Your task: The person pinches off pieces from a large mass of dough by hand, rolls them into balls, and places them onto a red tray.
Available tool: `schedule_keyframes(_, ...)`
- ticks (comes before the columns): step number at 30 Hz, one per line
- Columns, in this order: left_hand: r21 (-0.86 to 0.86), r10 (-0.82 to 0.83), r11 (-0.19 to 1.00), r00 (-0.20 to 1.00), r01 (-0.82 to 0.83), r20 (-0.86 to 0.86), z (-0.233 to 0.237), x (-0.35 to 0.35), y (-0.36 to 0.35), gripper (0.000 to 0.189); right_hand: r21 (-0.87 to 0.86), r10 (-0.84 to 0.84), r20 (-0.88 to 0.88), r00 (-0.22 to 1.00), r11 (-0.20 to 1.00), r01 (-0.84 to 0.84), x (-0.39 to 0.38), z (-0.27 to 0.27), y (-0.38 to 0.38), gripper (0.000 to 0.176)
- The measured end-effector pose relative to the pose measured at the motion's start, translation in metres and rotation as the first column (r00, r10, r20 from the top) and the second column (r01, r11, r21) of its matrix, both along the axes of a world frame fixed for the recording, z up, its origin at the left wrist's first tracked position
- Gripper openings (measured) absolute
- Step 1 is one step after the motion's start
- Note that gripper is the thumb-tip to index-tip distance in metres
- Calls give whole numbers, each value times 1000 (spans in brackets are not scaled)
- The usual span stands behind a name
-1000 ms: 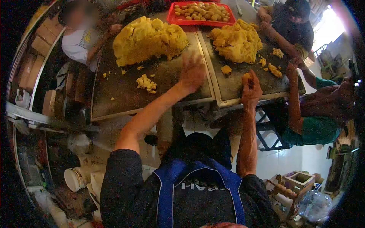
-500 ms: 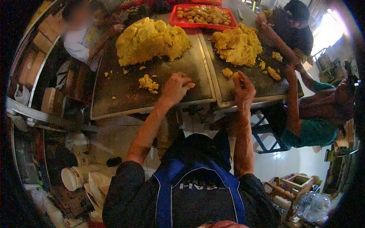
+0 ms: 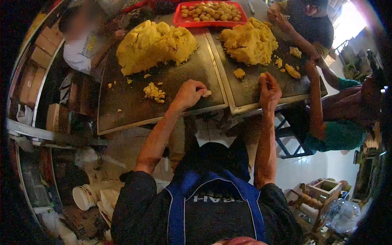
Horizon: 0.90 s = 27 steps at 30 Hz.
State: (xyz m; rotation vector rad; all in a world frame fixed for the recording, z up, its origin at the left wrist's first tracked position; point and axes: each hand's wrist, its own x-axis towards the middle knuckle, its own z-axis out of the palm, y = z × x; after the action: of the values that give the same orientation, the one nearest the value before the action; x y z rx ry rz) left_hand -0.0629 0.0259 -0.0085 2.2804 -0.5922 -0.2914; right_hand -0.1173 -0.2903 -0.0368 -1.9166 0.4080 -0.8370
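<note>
My left hand (image 3: 189,94) is closed over the left metal tabletop (image 3: 134,104), its fingers curled toward the thumb. Something small and pale shows at its fingertips, and I cannot tell what it is. Over the right tabletop (image 3: 249,94), my right hand (image 3: 270,90) is raised with thumb and fingers pinched together; what lies between them is hidden. A small yellow lump (image 3: 239,73) lies to the left of the right hand. Crumbled yellow dough-like pieces (image 3: 154,93) lie left of my left hand. Beyond are a large yellow mound (image 3: 155,47) and a second mound (image 3: 250,41).
A red tray (image 3: 176,21) of small yellow-brown balls (image 3: 210,11) stands at the back. One person (image 3: 81,45) is at the left, another (image 3: 308,24) at the back right, and one in green (image 3: 339,134) at the right. A white bucket (image 3: 83,198) lies at lower left.
My right hand has moved right, away from the small yellow lump, and a yellow bit at its fingertips no longer shows clearly. My left hand's fingers have curled in more. The view has shifted slightly.
</note>
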Motion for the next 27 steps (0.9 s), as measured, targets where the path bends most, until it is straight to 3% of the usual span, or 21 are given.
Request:
schedule_keyframes(4, 133, 10, 991, 998, -18, 62, -3, 14, 3, 14, 23, 2, -57, 998, 1000, -1, 2, -3, -3, 36)
schedule_keyframes(6, 416, 33, 898, 963, -146, 267, -5, 25, 3, 12, 17, 0, -62, 998, 1000, 1, 1, 0, -3, 36)
schedule_keyframes(7, 419, 30, 896, 964, -143, 266, 5, 22, -5, 12, 41, 15, -47, 999, 999, -13, 0, 4, 0, 36)
schedule_keyframes(9, 192, 151, 956, 933, -221, 327, 24, 18, -25, 15, 66, 29, -30, 999, 997, -27, -1, 7, 1, 36)
schedule_keyframes(10, 194, 147, 956, 933, -219, 328, 20, 23, -22, 15, 35, 16, -36, 999, 999, -15, -1, 8, 1, 35)
schedule_keyframes(12, 248, -255, 938, 967, 242, 23, 6, 36, -12, 28, 11, -4, -43, 999, 1000, 4, -2, 7, 3, 34)
schedule_keyframes(14, 300, -284, 918, 958, 258, 46, -7, 38, -9, 26, 103, 23, 2, 1000, 994, -23, -2, 3, 3, 33)
schedule_keyframes(16, 348, -323, 894, 944, 281, 66, -9, 36, -11, 25, 70, 23, 8, 1000, 997, -23, 4, -8, -2, 34)
schedule_keyframes(18, 146, -340, 932, 940, 331, 41, -6, 32, -16, 23, 28, 30, 11, 999, 999, -30, 2, -6, -6, 36)
schedule_keyframes(19, 148, -342, 931, 939, 333, 39, -1, 29, -19, 23, -30, -3, -9, 1000, 1000, 2, 0, 2, -3, 36)
schedule_keyframes(20, -64, -250, 968, 946, 242, -205, 4, 26, -21, 23, -90, -31, -29, 999, 996, 28, -2, 6, 0, 35)
schedule_keyframes(21, -242, -190, 966, 874, 87, -447, 10, 22, -21, 24, -89, -25, -32, 999, 996, 22, -1, 2, -1, 35)
schedule_keyframes(22, -241, -182, 967, 876, 78, -446, 8, 22, -19, 24, -88, -21, -15, 1000, 996, 20, 1, -3, -4, 35)
schedule_keyframes(24, 77, -100, 989, 962, 123, -253, 3, 24, -13, 23, -82, -11, 3, 1000, 997, 11, 2, -1, -1, 35)
schedule_keyframes(25, 80, -94, 990, 963, 118, -253, 1, 25, -11, 23, -66, -4, -48, 999, 998, 1, -1, 7, 0, 35)
schedule_keyframes(27, 271, -60, 961, 998, 48, 35, 0, 26, -10, 21, -49, 4, -103, 995, 999, -9, -4, 11, 2, 36)
